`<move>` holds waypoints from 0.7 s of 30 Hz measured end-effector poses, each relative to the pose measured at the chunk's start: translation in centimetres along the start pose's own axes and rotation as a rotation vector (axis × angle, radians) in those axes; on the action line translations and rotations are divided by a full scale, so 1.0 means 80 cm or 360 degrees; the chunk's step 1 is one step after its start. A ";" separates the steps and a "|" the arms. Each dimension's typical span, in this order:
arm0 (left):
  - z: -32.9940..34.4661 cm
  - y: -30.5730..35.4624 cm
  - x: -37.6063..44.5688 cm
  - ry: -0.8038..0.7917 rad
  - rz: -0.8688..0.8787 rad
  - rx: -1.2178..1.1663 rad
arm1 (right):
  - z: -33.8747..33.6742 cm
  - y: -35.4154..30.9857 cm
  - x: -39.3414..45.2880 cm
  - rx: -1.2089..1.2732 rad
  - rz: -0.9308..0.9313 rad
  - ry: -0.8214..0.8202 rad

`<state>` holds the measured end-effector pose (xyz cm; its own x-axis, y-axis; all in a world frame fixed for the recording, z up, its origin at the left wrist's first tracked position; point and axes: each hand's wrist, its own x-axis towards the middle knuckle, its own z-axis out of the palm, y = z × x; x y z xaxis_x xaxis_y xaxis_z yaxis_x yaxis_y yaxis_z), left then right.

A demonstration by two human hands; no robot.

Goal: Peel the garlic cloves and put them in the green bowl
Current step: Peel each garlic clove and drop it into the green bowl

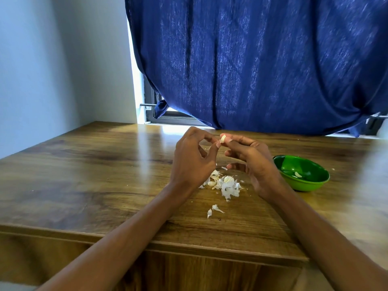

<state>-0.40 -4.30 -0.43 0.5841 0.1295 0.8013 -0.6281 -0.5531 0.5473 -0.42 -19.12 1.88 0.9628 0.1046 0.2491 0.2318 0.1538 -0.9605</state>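
White garlic clove (222,139) pinched between both hands' fingers (227,140), above the table (84,164).

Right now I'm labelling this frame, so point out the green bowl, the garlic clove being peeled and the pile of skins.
green bowl (312,183): head view, on its outer front wall.
garlic clove (223,139): head view, on its pale exposed body.
pile of skins (227,185): head view, on the heap's middle.
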 end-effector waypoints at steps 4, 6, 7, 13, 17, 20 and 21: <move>0.001 0.001 0.000 0.0016 0.0028 0.0000 | -0.001 -0.001 0.000 0.0084 0.0083 0.0010; 0.001 0.002 0.000 0.0013 0.0038 -0.0007 | -0.002 -0.002 0.001 0.0136 0.0131 0.0013; 0.001 0.002 -0.001 0.0014 0.0042 -0.0006 | -0.002 -0.002 0.001 0.0149 0.0150 0.0011; 0.001 0.002 -0.001 0.0009 0.0024 0.0001 | -0.003 -0.002 0.002 0.0229 0.0209 0.0017; 0.000 -0.001 0.001 0.0027 -0.0083 0.0023 | -0.008 -0.004 0.002 0.0446 0.0216 0.0076; -0.002 -0.007 0.000 -0.0079 -0.0074 0.0158 | -0.006 -0.003 0.000 0.0258 0.0175 0.0000; -0.002 -0.008 -0.001 -0.0142 -0.0061 0.0227 | -0.005 -0.003 0.000 0.0206 0.0161 -0.0019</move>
<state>-0.13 -3.79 -0.82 0.6533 0.0826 0.7526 -0.5292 -0.6611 0.5319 -0.45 -19.57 2.04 0.9784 0.1376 0.1541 0.1132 0.2671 -0.9570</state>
